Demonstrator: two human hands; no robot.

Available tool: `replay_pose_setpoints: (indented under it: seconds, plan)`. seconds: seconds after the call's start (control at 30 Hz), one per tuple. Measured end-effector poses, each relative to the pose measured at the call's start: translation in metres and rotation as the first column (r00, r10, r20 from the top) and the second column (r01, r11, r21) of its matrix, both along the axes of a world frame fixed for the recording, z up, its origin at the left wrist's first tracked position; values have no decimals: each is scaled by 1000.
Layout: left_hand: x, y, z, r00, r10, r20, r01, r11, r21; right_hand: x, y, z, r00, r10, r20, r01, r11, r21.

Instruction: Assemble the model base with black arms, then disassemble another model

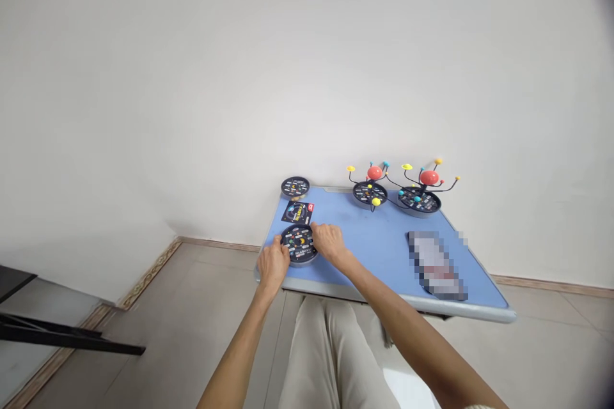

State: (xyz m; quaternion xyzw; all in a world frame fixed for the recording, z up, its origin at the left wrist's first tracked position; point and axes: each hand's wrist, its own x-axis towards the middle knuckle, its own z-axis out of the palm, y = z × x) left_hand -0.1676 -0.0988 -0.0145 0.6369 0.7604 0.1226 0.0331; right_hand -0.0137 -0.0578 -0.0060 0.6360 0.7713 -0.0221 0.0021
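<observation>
A round black tray with a printed solar-system disc [298, 245] lies flat near the table's front left. My left hand [274, 261] grips its left rim, with the fingers closed there. On the upper right rim, my right hand [329, 241] is closed too, its knuckles upward. Just behind the tray is a dark printed card [297, 212] with a red corner. A second round black tray [295, 186] with a similar disc sits at the back left, small pale pieces showing under its front edge.
Two solar system models, one [375, 174] at the back middle and another [429, 179] to its right, have thin arms spreading outward. A blurred-out flat object [437, 265] lies at the right. The blue table [364, 249] stands against a white wall.
</observation>
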Motion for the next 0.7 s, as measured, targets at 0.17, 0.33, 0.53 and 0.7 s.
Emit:
replay_pose_setpoints:
  seconds: [0.17,0.33,0.53,0.7]
  plan:
    - [-1,-2,2,1000,-20,3,20,1000,-5,0,-2,10,1000,6,-19,-5,1000,25]
    - [-5,-1,11,997,-24,71,21,999,40,1,0,27,999,-7,-34,8,1000,30]
    - [-16,11,15,950,-88,300,44,988,150,0,2,38,996,-30,-83,30,1000,-9]
    - [-22,10,10,880,-110,463,9,976,216,9,4,33,984,-92,-153,91,996,-14]
